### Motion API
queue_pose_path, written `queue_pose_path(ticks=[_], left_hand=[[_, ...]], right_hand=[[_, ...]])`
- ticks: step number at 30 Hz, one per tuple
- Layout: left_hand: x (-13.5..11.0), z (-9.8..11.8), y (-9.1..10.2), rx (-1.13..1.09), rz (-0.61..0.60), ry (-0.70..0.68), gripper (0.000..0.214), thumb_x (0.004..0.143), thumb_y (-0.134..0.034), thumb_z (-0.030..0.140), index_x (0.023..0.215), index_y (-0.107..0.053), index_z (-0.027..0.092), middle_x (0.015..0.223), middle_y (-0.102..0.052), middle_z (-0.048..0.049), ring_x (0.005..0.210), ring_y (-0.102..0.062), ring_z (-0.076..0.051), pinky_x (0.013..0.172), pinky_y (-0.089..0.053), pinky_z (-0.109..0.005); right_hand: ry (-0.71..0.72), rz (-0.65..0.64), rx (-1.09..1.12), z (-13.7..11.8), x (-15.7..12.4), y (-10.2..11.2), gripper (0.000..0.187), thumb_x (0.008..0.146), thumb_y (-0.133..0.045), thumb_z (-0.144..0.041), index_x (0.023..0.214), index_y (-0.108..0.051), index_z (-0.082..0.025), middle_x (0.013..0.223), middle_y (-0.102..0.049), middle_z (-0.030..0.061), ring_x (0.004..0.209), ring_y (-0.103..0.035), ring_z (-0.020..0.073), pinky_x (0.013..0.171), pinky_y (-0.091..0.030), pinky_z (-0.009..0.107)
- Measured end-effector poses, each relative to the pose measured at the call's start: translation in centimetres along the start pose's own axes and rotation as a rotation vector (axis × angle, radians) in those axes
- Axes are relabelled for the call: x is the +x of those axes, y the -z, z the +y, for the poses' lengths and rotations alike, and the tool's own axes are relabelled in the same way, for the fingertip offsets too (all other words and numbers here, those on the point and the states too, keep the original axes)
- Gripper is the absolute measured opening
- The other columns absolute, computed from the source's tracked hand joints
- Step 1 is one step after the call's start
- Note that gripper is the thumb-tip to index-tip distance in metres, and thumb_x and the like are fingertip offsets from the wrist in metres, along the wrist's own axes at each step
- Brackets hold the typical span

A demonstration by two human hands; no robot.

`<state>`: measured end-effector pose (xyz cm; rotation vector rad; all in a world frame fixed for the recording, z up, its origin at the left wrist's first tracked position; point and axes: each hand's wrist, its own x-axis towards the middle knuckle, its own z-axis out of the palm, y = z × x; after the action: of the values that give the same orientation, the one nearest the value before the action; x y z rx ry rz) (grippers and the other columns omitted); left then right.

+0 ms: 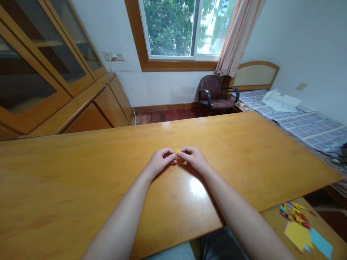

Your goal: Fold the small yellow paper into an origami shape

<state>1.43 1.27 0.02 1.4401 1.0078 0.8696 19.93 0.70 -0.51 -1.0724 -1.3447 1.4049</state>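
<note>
A small yellow piece of paper (178, 151) is pinched between my two hands, just above the middle of the wooden table (81, 180). My left hand (162, 159) grips its left side with thumb and fingers closed. From the right, my right hand (193, 157) holds it the same way, its thumb pointing in toward the left thumb. The fingertips nearly meet and cover most of the paper, so its exact shape is hidden.
On a lower surface at bottom right lie a yellow sheet (298, 234), a light blue sheet (321, 242) and a heap of colourful scraps (295, 213). Beyond the table stand an office chair (215, 92) and a bed (303, 115). A glass-fronted cabinet (62, 85) lines the left wall.
</note>
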Motion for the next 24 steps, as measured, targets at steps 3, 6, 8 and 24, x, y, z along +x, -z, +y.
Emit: queue_pose_path(ticks=[3,6,8,24], left_hand=[[0.07,-0.14,0.06,0.026,0.073,-0.047,0.024,0.078,-0.067,0.039,0.080,-0.064,0.015,0.070,-0.066,-0.0015,0.065,-0.062,-0.014,0.065,-0.050,-0.025],[0.07,0.00,0.00,0.076,0.103,-0.078,0.022,0.077,-0.068,0.038,0.079,-0.064,0.016,0.069,-0.066,-0.0012,0.064,-0.061,-0.014,0.066,-0.049,-0.025],[0.04,0.19,-0.09,0.106,0.109,-0.080,0.022,0.076,-0.069,0.037,0.078,-0.065,0.015,0.069,-0.066,-0.0015,0.064,-0.060,-0.014,0.066,-0.049,-0.025],[0.49,-0.50,0.23,-0.010,0.082,-0.030,0.026,0.081,-0.064,0.041,0.078,-0.067,0.014,0.071,-0.067,-0.0022,0.065,-0.061,-0.013,0.067,-0.050,-0.025]], right_hand=[[-0.008,0.006,-0.039,0.00,-0.06,-0.05,0.033,0.071,-0.074,-0.045,0.075,-0.069,-0.014,0.068,-0.066,0.0012,0.060,-0.054,0.0114,0.060,-0.041,0.025],[-0.001,-0.007,-0.077,-0.01,-0.15,-0.05,0.032,0.073,-0.072,-0.044,0.077,-0.069,-0.013,0.068,-0.065,0.0013,0.060,-0.054,0.0112,0.060,-0.040,0.024],[0.013,-0.015,-0.108,0.00,-0.18,-0.05,0.031,0.074,-0.070,-0.044,0.078,-0.069,-0.013,0.069,-0.065,0.0017,0.061,-0.054,0.0114,0.059,-0.040,0.024],[0.005,0.005,-0.153,-0.31,-0.07,-0.04,0.029,0.074,-0.068,-0.042,0.075,-0.067,-0.013,0.065,-0.061,0.0005,0.059,-0.051,0.0111,0.058,-0.038,0.024]])
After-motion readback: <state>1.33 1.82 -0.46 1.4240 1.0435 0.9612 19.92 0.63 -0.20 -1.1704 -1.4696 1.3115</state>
